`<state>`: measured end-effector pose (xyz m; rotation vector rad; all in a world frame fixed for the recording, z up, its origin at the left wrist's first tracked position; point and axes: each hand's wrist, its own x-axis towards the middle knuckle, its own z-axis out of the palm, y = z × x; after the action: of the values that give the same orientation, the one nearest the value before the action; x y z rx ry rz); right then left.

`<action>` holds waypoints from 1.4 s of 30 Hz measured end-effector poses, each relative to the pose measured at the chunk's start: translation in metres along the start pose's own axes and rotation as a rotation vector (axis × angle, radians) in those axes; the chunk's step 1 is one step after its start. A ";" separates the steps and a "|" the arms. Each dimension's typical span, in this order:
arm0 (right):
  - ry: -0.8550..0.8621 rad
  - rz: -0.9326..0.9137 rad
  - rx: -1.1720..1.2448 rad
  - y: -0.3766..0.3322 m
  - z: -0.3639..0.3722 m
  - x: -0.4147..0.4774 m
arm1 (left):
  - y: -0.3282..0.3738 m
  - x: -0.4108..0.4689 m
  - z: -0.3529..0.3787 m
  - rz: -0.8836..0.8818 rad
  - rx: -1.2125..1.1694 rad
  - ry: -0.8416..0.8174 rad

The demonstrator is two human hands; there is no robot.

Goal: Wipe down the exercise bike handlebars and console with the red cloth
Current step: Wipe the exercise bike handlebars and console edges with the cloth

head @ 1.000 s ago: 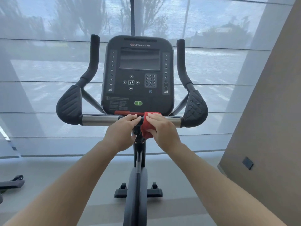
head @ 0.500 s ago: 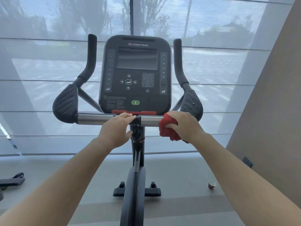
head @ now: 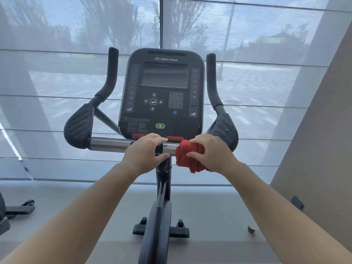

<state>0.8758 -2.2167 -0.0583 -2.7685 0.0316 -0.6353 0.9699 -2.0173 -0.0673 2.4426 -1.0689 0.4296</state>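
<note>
The exercise bike's black console [head: 162,92] stands straight ahead above a silver crossbar of the handlebars [head: 108,144], with black padded grips and upright horns at both ends. My left hand [head: 144,153] grips the crossbar at its centre, just left of the stem. My right hand [head: 211,153] holds the bunched red cloth [head: 188,155] wrapped around the crossbar's right half, beside the right elbow pad [head: 226,130]. The bar under the cloth is hidden.
A large window with a sheer roller blind [head: 57,73] fills the view behind the bike. A beige wall [head: 323,130] rises close on the right. The bike's base feet [head: 162,230] sit on grey floor; a small cup [head: 251,229] stands at right, another machine's foot [head: 17,208] at left.
My right hand slid the red cloth from the bar's centre out toward the right pad, then slightly back inward. My left hand stayed gripping the bar's centre.
</note>
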 end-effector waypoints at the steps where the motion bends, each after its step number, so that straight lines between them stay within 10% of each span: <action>1: -0.053 -0.027 -0.044 0.001 -0.001 -0.003 | -0.002 0.000 0.000 -0.011 0.029 -0.016; 17: -0.135 -0.059 -0.046 -0.056 0.032 0.032 | -0.038 -0.007 -0.003 0.014 0.001 -0.001; 42: -0.001 -0.009 -0.087 0.047 -0.013 -0.026 | 0.047 0.029 0.023 0.168 -0.180 -0.085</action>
<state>0.8495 -2.2631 -0.0722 -2.8542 0.0472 -0.6498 0.9566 -2.0754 -0.0617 2.2398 -1.2964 0.2702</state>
